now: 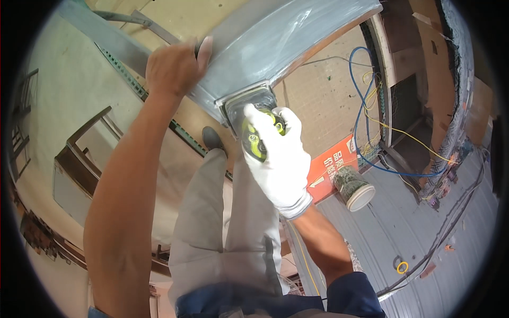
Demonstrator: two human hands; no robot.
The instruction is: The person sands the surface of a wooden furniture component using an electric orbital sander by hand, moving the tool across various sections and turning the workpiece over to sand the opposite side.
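Observation:
My right hand (281,153), in a white knit glove, grips a green and black power sander (255,139) from above. The sander's flat rectangular pad lies against the near end of a grey-coated curved wooden piece (249,58), whose surface has whitish smears. My left hand (175,66) is bare and closed over the far-left edge of this piece, thumb pointing up; part of its grip is hidden behind the hand.
Blue and yellow hoses (366,106) loop at the right. A greenish bucket (352,186) lies tipped beside a red printed sheet (331,164). A yellow ring (402,267) and dark cables lie on the grey ribbed floor (403,212). A wooden stool-like frame (79,159) stands left.

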